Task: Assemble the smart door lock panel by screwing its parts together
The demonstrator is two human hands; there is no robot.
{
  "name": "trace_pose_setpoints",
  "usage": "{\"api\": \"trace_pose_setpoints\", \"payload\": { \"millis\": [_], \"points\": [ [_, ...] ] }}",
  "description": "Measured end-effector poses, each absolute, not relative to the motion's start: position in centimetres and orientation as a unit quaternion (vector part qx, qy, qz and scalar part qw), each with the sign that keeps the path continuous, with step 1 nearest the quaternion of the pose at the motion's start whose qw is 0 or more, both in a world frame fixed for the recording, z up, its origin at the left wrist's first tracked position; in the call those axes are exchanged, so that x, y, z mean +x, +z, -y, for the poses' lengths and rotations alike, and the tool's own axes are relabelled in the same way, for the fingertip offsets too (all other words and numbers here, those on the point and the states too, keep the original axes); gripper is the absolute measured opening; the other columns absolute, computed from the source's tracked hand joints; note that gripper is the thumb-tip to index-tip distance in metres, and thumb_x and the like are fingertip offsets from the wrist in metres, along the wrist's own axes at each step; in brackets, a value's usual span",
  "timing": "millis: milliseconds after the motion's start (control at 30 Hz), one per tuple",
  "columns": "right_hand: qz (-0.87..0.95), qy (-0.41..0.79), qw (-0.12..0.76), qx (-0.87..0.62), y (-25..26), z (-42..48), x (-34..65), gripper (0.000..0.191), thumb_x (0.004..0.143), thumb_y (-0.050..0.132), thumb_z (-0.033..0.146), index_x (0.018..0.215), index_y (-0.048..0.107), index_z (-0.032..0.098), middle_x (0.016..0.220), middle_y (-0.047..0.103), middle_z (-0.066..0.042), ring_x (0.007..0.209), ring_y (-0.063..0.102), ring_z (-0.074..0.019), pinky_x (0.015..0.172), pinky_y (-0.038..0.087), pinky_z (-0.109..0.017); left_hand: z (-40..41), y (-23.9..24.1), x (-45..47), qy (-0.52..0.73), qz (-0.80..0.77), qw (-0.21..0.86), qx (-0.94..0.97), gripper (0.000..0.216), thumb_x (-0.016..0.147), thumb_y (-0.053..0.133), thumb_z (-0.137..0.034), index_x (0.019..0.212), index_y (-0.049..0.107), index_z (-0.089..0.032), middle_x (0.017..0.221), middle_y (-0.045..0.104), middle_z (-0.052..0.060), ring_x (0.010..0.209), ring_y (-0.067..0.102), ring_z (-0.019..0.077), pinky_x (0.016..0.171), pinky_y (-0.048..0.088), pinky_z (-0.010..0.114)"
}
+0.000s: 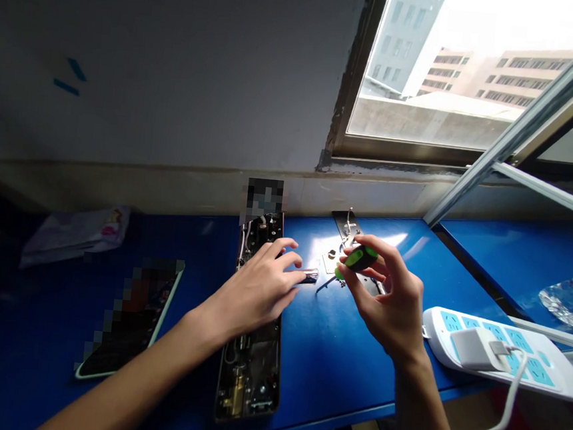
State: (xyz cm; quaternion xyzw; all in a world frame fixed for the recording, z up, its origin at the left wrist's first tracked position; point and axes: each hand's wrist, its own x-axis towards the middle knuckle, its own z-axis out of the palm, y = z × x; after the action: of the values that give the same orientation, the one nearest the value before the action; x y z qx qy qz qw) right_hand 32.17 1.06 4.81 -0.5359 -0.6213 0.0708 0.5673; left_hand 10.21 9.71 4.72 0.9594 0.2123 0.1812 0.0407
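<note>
— Blue bench [324, 362] under a grey wall [189, 66], window [426, 113] at right. Where is the case [270, 359]?

— Mid-bench, long side running away from the person, top open. Wires [248, 236] and fittings exposed along its length.

— Hands?

— Left hand [265, 281]: palm down over the case, fingers loosely curled; thumb and fingertips appear closed on a small dark part [310, 276] jutting past the case's right edge. Right hand [389, 301]: fingertips closed around the green-black handle of a driver [361, 258], shaft slanting down-left, tip near the dark part.

— Progress?

— Judged partway. Done: case opened. Beside it, near the right hand, lie a pale plate [329, 263] and a black plate [342, 221]. Whether these came from the case: cannot tell.

— Outstanding?

— Case uncovered, plates apart from it, dark part not seated. Driver tip on no visible screw. Count of steps left: not determinable.
</note>
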Motion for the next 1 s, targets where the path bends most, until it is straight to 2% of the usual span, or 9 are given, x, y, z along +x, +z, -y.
{"api": "trace_pose_setpoints", "payload": {
  "millis": [200,400,633,800,1000],
  "points": [
    [0.62,0.031,0.594,-0.511,6.7,-0.4,31.0,0.048,0.087,0.083,0.016,0.131,0.067,0.029,0.112,0.081,-0.003,0.1,0.082,-0.0219,0.083,0.073,-0.038,-9.0,4.5,7.2,0.276,-0.204,0.083,0.936,0.025,0.101,0.065,-0.012,0.122,0.077,-0.016,0.117,0.075,0.011,0.126,0.058,0.03,0.104,0.06,0.048],
    [0.586,0.031,0.696,-0.413,9.8,0.0,28.1,0.06,0.082,0.083,0.002,0.131,0.067,0.032,0.105,0.08,0.0,0.093,0.083,-0.0231,0.077,0.075,-0.039,-8.8,2.7,3.9,0.391,-0.223,0.092,0.888,0.031,0.093,0.079,-0.015,0.124,0.076,-0.017,0.113,0.077,0.01,0.106,0.062,0.0239,0.091,0.061,0.039],
    [0.592,0.075,0.706,-0.382,9.8,-1.1,25.3,0.059,0.078,0.084,0.001,0.127,0.068,0.029,0.1,0.082,0.002,0.088,0.084,-0.0224,0.074,0.075,-0.038,-8.4,1.0,2.2,0.46,-0.242,0.13,0.844,0.033,0.092,0.083,-0.021,0.124,0.076,-0.019,0.109,0.079,0.007,0.098,0.069,0.0201,0.087,0.061,0.033],
    [0.575,0.103,0.718,-0.38,9.2,-1.8,24.3,0.061,0.078,0.082,-0.002,0.128,0.067,0.028,0.1,0.082,0.003,0.089,0.083,-0.0197,0.075,0.075,-0.033,-8.4,0.5,2.2,0.48,-0.23,0.177,0.828,0.016,0.094,0.079,-0.014,0.109,0.079,-0.018,0.096,0.081,0.004,0.085,0.071,0.0162,0.077,0.059,0.028],
    [0.571,0.097,0.723,-0.377,9.1,-2.1,23.8,0.059,0.078,0.082,-0.001,0.127,0.067,0.029,0.099,0.082,0.002,0.09,0.083,-0.0218,0.073,0.075,-0.036,-8.1,0.7,2.3,0.494,-0.241,0.202,0.81,0.007,0.094,0.077,-0.01,0.096,0.079,-0.016,0.086,0.078,0.003,0.076,0.07,0.0144,0.07,0.057,0.026]
  ]
}}
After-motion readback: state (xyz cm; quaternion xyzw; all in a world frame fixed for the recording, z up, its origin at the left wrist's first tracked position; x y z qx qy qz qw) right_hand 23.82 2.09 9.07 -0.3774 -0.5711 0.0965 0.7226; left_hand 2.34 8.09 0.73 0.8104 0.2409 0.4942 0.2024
